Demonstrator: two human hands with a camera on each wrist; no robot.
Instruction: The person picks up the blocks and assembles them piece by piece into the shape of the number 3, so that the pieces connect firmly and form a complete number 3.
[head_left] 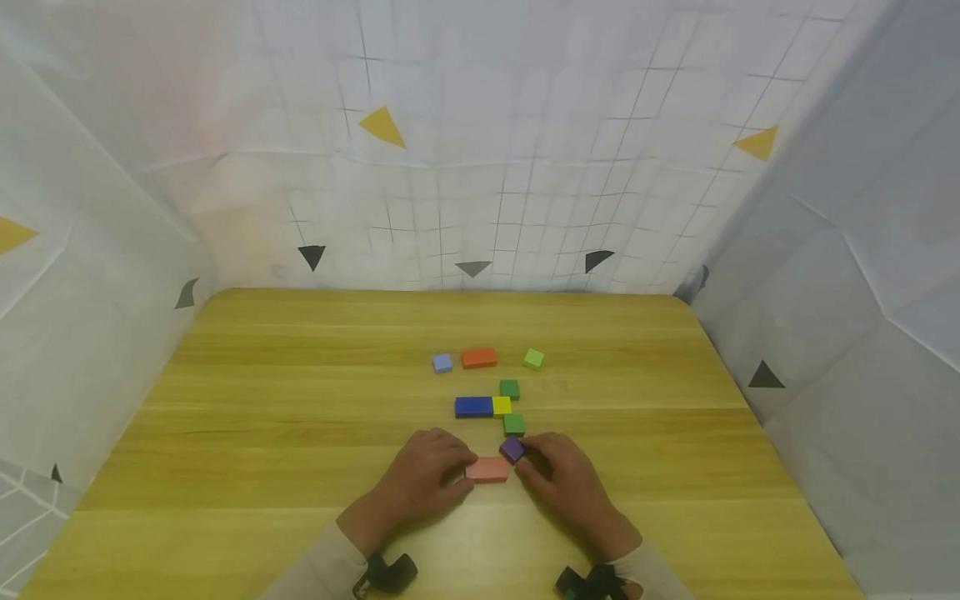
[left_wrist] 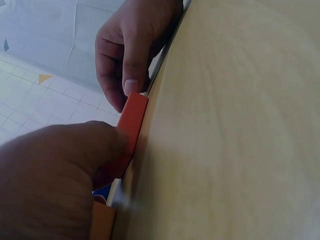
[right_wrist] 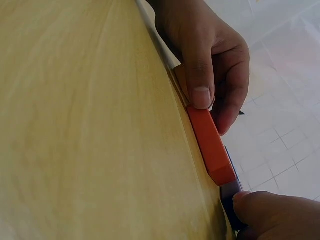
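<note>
My left hand (head_left: 429, 475) pinches the left end of a salmon-red rectangular block (head_left: 487, 470) lying on the table, thumb on the near side. In the right wrist view that thumb presses the end of the same block (right_wrist: 212, 145). My right hand (head_left: 566, 483) holds a small purple block (head_left: 512, 450) between thumb and fingers, turned at an angle just behind the red block's right end. Beyond it sits a green block (head_left: 514, 425), next to a yellow block (head_left: 502, 406), which touches a long blue block (head_left: 474, 407). Another green block (head_left: 510, 389) adjoins the yellow one's far side.
Farther back on the wooden table (head_left: 300, 375) lie a light blue block (head_left: 442, 363), an orange-red rectangular block (head_left: 479, 358) and a lime green block (head_left: 533, 358). White patterned sheeting (head_left: 480, 167) hangs behind the table and along both sides.
</note>
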